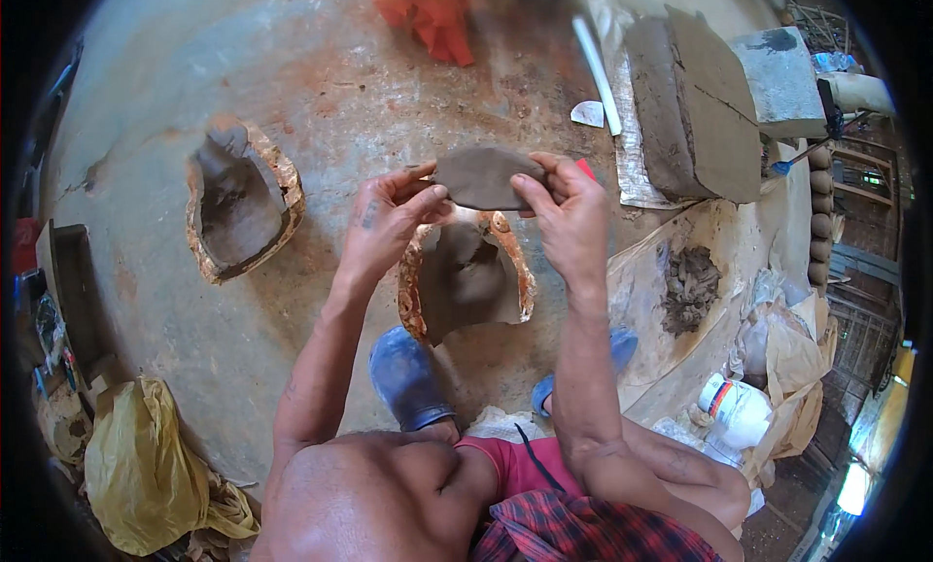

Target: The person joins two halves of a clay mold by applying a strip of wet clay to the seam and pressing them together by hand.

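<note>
A flat oval slab of grey clay (481, 178) is stretched between my two hands, held up above the floor. My left hand (394, 207) pinches its left end between thumb and fingers. At the other end, my right hand (566, 198) grips with the thumb on top and the fingers behind. Just below the slab, a rough-edged mold (413, 290) lies on the floor, lined with grey clay (466, 280) that has a dark hollow near its middle. Farther left lies a second mold (293, 188) with clay pressed inside it.
A big clay block (695, 105) stands at the right on a white sheet, with a white tube (596, 74) beside it. Clay scraps (692, 288) lie on a cloth nearer me. A white jar (736, 408), a yellow plastic bag (146, 470) and a red bag (425, 13) lie around.
</note>
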Motion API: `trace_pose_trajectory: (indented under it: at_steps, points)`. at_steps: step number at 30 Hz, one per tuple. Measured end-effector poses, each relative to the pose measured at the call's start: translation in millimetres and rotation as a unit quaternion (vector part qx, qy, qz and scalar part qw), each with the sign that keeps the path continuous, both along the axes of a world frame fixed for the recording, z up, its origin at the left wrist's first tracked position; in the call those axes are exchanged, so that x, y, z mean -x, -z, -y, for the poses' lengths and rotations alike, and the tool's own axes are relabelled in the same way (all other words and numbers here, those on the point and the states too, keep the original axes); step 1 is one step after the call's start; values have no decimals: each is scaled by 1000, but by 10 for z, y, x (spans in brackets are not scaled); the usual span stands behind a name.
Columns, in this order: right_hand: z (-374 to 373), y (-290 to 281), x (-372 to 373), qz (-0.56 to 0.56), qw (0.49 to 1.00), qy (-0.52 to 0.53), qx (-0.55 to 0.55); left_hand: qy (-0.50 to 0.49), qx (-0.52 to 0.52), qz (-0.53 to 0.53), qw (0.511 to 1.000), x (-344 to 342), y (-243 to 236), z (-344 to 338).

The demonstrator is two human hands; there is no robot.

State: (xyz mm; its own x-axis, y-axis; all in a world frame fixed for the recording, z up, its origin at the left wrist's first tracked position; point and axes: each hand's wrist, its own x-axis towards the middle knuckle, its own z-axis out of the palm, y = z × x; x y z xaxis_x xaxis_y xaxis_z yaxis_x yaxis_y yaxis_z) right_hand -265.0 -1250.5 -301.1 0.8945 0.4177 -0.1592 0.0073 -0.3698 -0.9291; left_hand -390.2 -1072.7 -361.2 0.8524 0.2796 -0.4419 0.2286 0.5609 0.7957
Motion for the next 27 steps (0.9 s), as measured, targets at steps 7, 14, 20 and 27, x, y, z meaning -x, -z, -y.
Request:
trace_pose_trajectory:
  at_steps: [7, 14, 20, 27]
  points:
    - [59, 346, 172, 145, 971, -60, 182, -19, -368, -101, 924, 157, -62, 274]
    - [-106, 513, 357, 171, 956, -44, 235, -4, -492, -74, 867, 146, 94, 385]
    - [-200, 474, 460, 170, 932, -36, 319, -3, -502, -54, 863, 94, 164, 411]
    - [-196, 592, 376, 236, 912, -65, 330, 17, -581, -73, 810, 77, 175, 417]
